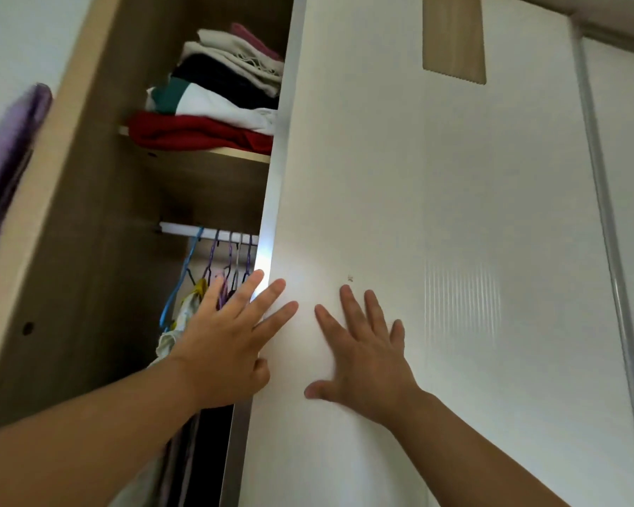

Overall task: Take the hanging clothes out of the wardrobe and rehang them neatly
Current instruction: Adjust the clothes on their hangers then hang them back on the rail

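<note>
The wardrobe [88, 214] is standing partly open; the white sliding door [381, 177] is covering the right part of the opening. The left hand [227, 342] is lying flat across the door's metal edge with its fingers straight and spread, gripping nothing; its thumb is sitting against the edge, and whether it is hooking behind the edge cannot be told. The right hand [363, 360] is pressing flat on the door face just beside the left, fingers extended and spread, also holding nothing.

The hanging clothes [183, 316] are hanging inside the wardrobe, in the gap left of the door edge and partly behind the left hand; they are hanging from coloured hangers [216, 258] on the white rail [205, 232]. Further garments are probably sitting behind the door, but this is hidden. Above the rail, a shelf [242, 155] is carrying a stack of folded clothes [213, 104]; a purple fabric [8, 159] is showing blurred at the left margin.

Progress is judged to be at the access stage: the hands appear to be working the door along its track; no garment is being held or lying outside the wardrobe in view. Removing the hangers from the rail, straightening each garment and rehanging all of them are all waiting to be done.
</note>
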Demonstrator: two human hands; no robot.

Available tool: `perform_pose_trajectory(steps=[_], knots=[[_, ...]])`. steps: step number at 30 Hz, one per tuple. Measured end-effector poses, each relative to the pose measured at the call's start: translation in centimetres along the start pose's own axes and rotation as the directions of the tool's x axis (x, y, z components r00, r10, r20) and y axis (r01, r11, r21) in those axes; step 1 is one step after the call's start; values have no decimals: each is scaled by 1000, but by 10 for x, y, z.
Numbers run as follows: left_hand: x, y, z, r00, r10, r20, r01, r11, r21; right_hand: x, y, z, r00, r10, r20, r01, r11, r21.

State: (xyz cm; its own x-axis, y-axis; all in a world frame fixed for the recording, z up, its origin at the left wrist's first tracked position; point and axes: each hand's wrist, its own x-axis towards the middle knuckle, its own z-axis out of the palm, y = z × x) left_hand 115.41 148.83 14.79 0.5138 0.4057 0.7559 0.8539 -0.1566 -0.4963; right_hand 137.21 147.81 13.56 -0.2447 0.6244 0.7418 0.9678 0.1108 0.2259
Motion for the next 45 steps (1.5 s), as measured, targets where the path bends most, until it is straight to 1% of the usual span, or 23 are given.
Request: perform_pose_trajectory(steps=[4,6,10,14,16,19,22,24,28,31,33,36,37,38,40,42,45], knots=[[-20,-24,-3,999,-26,35,24,998,63,12,-26,6,998,-52,-43,53,999,8],[-30,-35,-2,1000,-29,6,28,992,120,15,-40,7,996,-66,-65,67,997,24],[-47,-55,-11,992,-63,109,40,979,199,23,-71,7,991,-90,-95,98,992,79],[-63,-72,-16,978,-111,174,62,961,268,31,-99,10,977,-121,-178,144,981,126],[-71,-79,-18,973,-138,187,82,957,278,35,-113,11,966,-123,-229,152,982,114],[-81,-86,-18,964,-184,192,126,952,278,40,-132,11,965,-104,-241,126,989,75],[-90,-92,-18,945,-246,217,182,943,278,46,-147,12,947,-119,-298,142,988,59],[-94,-98,-18,942,-262,208,196,936,292,49,-155,13,937,-132,-323,159,986,57],[-104,-113,-9,941,-290,176,240,935,261,53,-169,14,931,-150,-332,180,982,60],[-111,-125,-4,960,-269,73,246,940,237,56,-179,14,926,-156,-344,193,978,76],[-113,-131,-8,939,-324,116,296,933,206,57,-185,14,929,-157,-335,195,977,82],[-119,-139,-3,948,-304,97,273,929,249,61,-193,16,927,-161,-338,197,978,74],[-120,-140,-5,940,-321,116,287,927,242,61,-195,15,929,-161,-332,196,978,74],[-121,-141,-5,924,-338,180,303,933,197,63,-197,16,923,-166,-346,201,977,68],[-122,-143,-7,925,-324,199,294,941,167,64,-201,16,924,-166,-346,204,976,78],[-125,-145,-5,931,-313,188,284,944,168,65,-202,17,928,-176,-328,221,969,106],[-126,-145,-2,933,-332,141,293,925,241,66,-198,16,944,-189,-270,228,966,119]])
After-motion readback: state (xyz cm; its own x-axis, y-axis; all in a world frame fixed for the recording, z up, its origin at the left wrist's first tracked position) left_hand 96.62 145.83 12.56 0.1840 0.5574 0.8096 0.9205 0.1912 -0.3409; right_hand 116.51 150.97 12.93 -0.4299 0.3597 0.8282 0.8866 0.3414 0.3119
